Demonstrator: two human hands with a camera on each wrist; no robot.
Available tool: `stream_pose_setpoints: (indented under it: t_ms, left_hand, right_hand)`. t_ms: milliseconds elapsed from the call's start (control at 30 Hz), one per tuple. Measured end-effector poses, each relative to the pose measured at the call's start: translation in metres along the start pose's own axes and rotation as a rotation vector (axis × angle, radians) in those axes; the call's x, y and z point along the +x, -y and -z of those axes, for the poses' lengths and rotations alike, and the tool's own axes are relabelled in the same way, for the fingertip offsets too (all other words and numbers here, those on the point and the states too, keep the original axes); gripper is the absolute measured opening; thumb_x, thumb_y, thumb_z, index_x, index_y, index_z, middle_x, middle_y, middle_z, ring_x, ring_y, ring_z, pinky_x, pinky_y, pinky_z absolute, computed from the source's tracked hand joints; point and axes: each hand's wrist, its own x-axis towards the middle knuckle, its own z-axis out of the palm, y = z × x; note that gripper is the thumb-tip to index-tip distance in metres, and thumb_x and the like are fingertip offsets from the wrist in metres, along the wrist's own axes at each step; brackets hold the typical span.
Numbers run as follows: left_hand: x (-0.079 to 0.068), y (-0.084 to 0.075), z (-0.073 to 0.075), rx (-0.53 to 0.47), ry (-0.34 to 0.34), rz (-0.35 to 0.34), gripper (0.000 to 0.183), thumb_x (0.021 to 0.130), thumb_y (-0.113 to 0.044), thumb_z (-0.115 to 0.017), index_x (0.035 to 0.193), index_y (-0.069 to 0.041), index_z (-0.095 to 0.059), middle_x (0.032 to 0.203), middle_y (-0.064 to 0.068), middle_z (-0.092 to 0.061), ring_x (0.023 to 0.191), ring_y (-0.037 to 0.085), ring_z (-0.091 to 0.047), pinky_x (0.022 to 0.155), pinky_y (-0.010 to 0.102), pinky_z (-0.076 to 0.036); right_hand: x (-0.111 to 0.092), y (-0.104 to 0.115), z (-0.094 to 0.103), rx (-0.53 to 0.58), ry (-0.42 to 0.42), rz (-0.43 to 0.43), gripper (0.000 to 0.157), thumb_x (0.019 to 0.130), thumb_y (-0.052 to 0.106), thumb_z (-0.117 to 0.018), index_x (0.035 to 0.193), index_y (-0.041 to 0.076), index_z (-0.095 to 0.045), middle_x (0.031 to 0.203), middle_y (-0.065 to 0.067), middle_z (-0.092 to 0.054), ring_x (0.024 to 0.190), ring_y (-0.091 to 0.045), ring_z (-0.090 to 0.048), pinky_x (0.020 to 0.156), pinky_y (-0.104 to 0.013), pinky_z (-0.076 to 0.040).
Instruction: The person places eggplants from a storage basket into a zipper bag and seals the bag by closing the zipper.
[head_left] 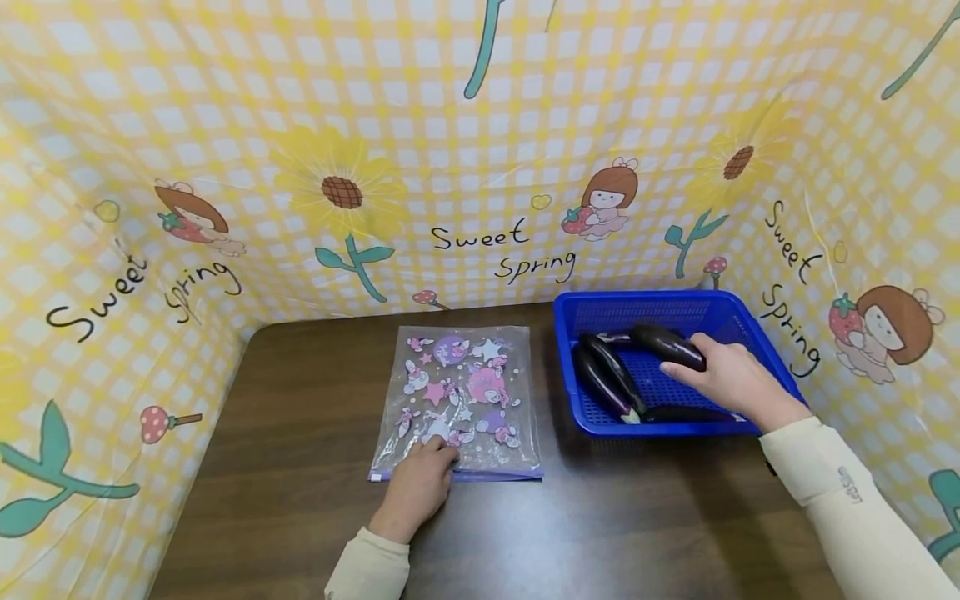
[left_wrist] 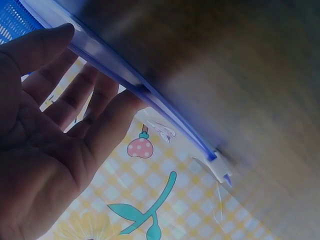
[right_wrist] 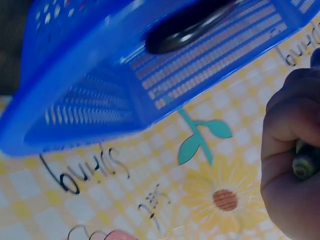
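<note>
My right hand [head_left: 738, 379] grips a dark eggplant [head_left: 667, 346] above the blue basket [head_left: 566, 367]. In the right wrist view, the green stem end [right_wrist: 304, 165] shows inside the curled fingers. Other eggplants lie in the basket, including a glossy one [head_left: 600, 387] on the left and one [head_left: 693, 414] along the front wall. My left hand [head_left: 420, 487] rests at the near edge of a clear zip bag [head_left: 468, 400] printed with pink and purple figures. Its fingertips touch the bag beside the purple zip strip, seen close up in the left wrist view [left_wrist: 165, 110].
A brown wooden table [head_left: 292, 433] carries the bag and, to its right, the basket. Yellow checked cloth walls [head_left: 480, 167] with flowers and lettering stand behind and on both sides. The bag's white slider [left_wrist: 217, 167] sits at the strip's left end.
</note>
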Motion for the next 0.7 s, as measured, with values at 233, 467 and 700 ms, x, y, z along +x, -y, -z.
stream_pose_setpoints:
  t_ms: [233,467,700]
  left_hand:
    - [0.003,-0.002,-0.003,0.028,0.038,0.032,0.016,0.077,-0.013,-0.073,0.091,-0.010,-0.068,0.086,0.004,-0.054,0.070,0.025,-0.050,0.057,0.039,-0.045]
    - [0.008,-0.008,-0.004,0.058,0.071,0.060,0.028,0.076,-0.024,-0.077,0.095,-0.007,-0.065,0.088,0.007,-0.052,0.073,0.027,-0.050,0.054,0.040,-0.044]
    - [0.006,-0.008,-0.004,0.066,0.074,0.078,0.024,0.076,-0.022,-0.075,0.091,-0.008,-0.063,0.085,0.007,-0.051,0.071,0.027,-0.049,0.053,0.040,-0.043]
  right_hand:
    - [-0.017,0.025,-0.027,0.039,-0.064,0.084,0.051,0.083,0.064,-0.052,0.086,0.014,-0.046,0.062,-0.001,-0.046,0.046,-0.014,-0.044,0.043,-0.031,-0.036]
    - [-0.039,0.060,-0.047,0.088,-0.090,0.140,0.044,0.082,0.062,-0.057,0.083,0.019,-0.047,0.058,0.004,-0.045,0.045,-0.010,-0.043,0.041,-0.029,-0.035]
    - [-0.051,0.083,-0.075,0.078,-0.113,0.228,0.041,0.079,0.063,-0.060,0.086,0.024,-0.049,0.054,0.011,-0.041,0.042,-0.004,-0.039,0.040,-0.025,-0.033]
